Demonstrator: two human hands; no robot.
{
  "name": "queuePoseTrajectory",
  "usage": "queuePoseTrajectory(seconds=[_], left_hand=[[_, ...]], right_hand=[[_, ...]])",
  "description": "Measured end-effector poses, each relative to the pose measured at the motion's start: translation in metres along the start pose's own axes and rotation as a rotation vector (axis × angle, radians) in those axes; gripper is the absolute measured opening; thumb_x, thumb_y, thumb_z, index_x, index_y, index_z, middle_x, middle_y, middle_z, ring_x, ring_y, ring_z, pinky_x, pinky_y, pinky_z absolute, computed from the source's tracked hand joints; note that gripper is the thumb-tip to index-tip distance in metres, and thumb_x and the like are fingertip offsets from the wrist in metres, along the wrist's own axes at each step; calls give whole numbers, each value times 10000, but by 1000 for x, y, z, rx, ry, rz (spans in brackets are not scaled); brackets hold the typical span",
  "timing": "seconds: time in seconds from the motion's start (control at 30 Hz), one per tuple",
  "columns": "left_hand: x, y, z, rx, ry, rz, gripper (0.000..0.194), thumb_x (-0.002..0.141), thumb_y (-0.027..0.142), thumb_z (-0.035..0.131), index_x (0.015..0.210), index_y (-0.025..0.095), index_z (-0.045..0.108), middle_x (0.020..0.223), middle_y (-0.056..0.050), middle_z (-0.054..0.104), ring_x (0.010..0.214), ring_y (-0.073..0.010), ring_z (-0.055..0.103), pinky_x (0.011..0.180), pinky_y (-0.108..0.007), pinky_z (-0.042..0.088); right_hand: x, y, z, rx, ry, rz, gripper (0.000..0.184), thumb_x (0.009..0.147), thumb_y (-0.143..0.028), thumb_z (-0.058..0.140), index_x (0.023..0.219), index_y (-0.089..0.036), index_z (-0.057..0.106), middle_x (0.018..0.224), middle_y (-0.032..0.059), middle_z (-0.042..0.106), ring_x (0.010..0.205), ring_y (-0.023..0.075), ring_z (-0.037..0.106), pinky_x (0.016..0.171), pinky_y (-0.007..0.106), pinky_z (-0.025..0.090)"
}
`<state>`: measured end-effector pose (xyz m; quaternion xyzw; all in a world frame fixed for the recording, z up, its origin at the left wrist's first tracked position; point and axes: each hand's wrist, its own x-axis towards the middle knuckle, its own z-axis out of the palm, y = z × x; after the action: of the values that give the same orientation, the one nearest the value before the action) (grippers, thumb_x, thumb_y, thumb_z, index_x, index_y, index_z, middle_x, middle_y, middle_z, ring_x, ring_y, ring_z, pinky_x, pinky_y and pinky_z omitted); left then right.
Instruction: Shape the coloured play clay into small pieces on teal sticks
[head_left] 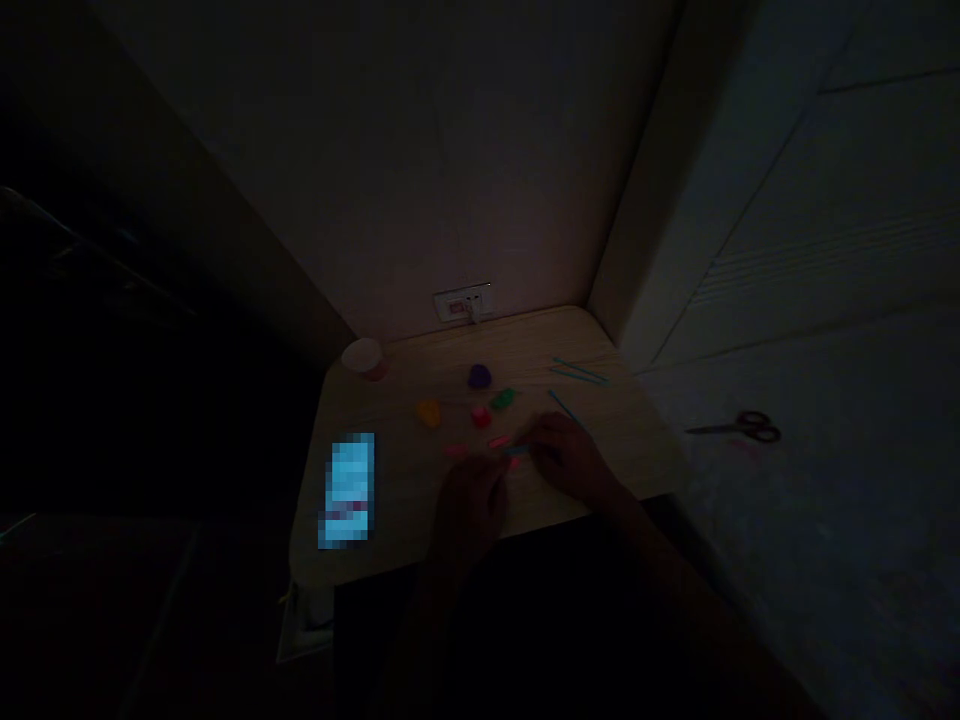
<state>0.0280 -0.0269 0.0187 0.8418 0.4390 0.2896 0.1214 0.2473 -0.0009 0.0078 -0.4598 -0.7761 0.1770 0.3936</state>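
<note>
The scene is very dark. My right hand [559, 455] pinches a short teal stick [516, 450] over the table, its tip pointing left. Close by on the left, my left hand [472, 505] has its fingers curled in; what they hold, if anything, is too dim to make out. Around my fingertips are small pink pieces [498, 440], and a fainter pink piece [455, 450] lies above my left hand. Beyond the hands are soft-looking lumps: a red one [481, 416], a green one [503, 399], an orange one [429, 413] and a purple one [479, 377].
Several teal sticks [577, 371] lie at the table's back right. A pale cup [364, 358] stands at the back left, and a blurred-out glowing screen [349, 490] lies at the left. A wall socket [463, 302] is behind the table [405, 530]. Scissors [739, 428] lie off to the right.
</note>
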Motion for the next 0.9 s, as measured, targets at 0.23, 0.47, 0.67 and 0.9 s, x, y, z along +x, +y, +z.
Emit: queuePoseTrajectory(seconds=[0.23,0.47,0.67,0.9], left_hand=[[-5,4,-2,40,-58,40,382,988,157,523,1337,226,661,1146,-93,761,1040,-244,703,961,-439,586],[-1,7,-2,30,-91,14,346,961,151,567,1269,224,705,1114,-84,766,1002,-254,705,934,-448,595],[-6,5,0,45,-16,0,357,961,125,554,1278,198,701,1131,-95,769,1025,-247,713,943,-425,597],[0,3,-4,27,-49,-65,313,942,119,585,1185,226,752,1015,-68,774,940,-235,711,866,-397,600]], right_hand=[[0,1,1,3,-5,8,272,907,-85,575,1016,-219,785,940,79,673,940,242,629,867,397,517],[-1,2,0,6,-2,0,273,910,-95,577,1032,-221,786,945,80,681,943,242,631,861,396,519],[-1,4,1,10,2,2,273,915,-99,578,1020,-226,795,953,83,684,960,241,631,890,404,520],[0,4,1,-29,-2,-45,310,903,-73,591,1038,-250,806,919,69,675,918,240,605,836,391,492]])
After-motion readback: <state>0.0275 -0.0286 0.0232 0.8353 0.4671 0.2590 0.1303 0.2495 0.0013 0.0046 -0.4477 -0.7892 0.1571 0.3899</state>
